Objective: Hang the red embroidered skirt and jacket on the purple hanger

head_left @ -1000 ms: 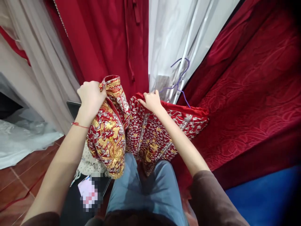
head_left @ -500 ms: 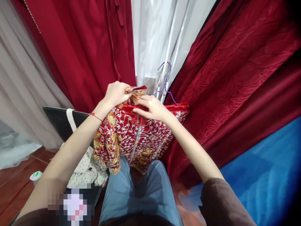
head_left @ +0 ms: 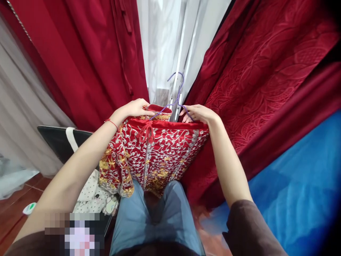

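A red garment (head_left: 170, 149) with silver and gold embroidery hangs in front of my knees, its red top edge spread wide. The purple wire hanger (head_left: 179, 96) rises from that edge, its hook free in the air. At the left, my left hand (head_left: 137, 107) is closed on a folded, gold-trimmed red piece (head_left: 161, 112) beside the hanger's left arm. My right hand (head_left: 198, 113) is at the hanger's right arm, above the garment's edge; its fingers are partly spread. A red tie (head_left: 147, 132) dangles from the top edge.
Red clothes (head_left: 101, 53) hang behind on the left, more red fabric (head_left: 239, 89) on the right. A white rack pole (head_left: 179, 49) stands between them. At left are a black chair back (head_left: 57, 142) and a spotted white cloth bag (head_left: 90, 192). Blue fabric (head_left: 290, 192) lies at lower right.
My right hand has moved right, from the red tie to the hanger's right arm. The hanger and garment have shifted slightly left in view, and the hanger's left arm now shows.
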The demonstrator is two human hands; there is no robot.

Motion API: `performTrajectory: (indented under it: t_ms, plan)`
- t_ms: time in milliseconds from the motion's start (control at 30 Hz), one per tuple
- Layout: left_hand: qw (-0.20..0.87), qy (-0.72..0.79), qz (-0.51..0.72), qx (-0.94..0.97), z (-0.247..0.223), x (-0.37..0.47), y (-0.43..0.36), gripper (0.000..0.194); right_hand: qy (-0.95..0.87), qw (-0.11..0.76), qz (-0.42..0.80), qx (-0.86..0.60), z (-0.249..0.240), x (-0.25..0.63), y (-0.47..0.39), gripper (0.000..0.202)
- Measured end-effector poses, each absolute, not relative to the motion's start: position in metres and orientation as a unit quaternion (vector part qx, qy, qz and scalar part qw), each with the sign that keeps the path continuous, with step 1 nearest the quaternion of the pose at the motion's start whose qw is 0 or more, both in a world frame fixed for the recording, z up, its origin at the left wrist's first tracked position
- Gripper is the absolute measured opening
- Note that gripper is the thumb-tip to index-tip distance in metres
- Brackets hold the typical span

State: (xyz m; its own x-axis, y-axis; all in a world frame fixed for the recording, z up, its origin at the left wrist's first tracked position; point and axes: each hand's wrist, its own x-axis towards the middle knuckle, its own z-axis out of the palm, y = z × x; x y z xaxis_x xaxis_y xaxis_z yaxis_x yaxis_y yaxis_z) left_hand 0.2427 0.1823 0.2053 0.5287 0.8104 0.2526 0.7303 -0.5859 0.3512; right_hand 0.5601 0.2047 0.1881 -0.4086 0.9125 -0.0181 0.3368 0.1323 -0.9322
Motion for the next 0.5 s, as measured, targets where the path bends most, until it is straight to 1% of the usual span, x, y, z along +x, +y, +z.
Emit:
performTrajectory:
  t_ms: [67,133,167,233,300,367,433,500]
  plan:
    - [0.148,0.428,0.191,0.871,0.206,0.242,0.191,0.046,-0.693,0.271,0.497,-0.447,0.193,0.563,0.210,0.047]
    - [0.145,0.437,0.200,0.865,0.209,0.239,0.196,0.046,-0.704,0.248,0.497,-0.443,0.194,0.562,0.215,0.048]
    - [0.120,0.453,0.209,0.858,0.212,0.238,0.198,0.046,-0.714,0.241,0.489,-0.439,0.194,0.560,0.216,0.050]
    - [0.034,0.496,0.222,0.839,0.221,0.236,0.199,0.045,-0.739,0.250,0.456,-0.429,0.189,0.555,0.215,0.054]
    - [-0.065,0.521,0.223,0.822,0.231,0.233,0.197,0.041,-0.762,0.288,0.409,-0.411,0.181,0.550,0.210,0.063]
    - [-0.134,0.516,0.211,0.819,0.240,0.229,0.196,0.033,-0.783,0.336,0.357,-0.383,0.173,0.550,0.203,0.067]
    - [-0.173,0.501,0.189,0.827,0.244,0.223,0.196,0.027,-0.801,0.369,0.321,-0.346,0.167,0.553,0.199,0.062]
    - [-0.198,0.500,0.162,0.827,0.241,0.218,0.201,0.027,-0.812,0.375,0.314,-0.318,0.165,0.557,0.199,0.053]
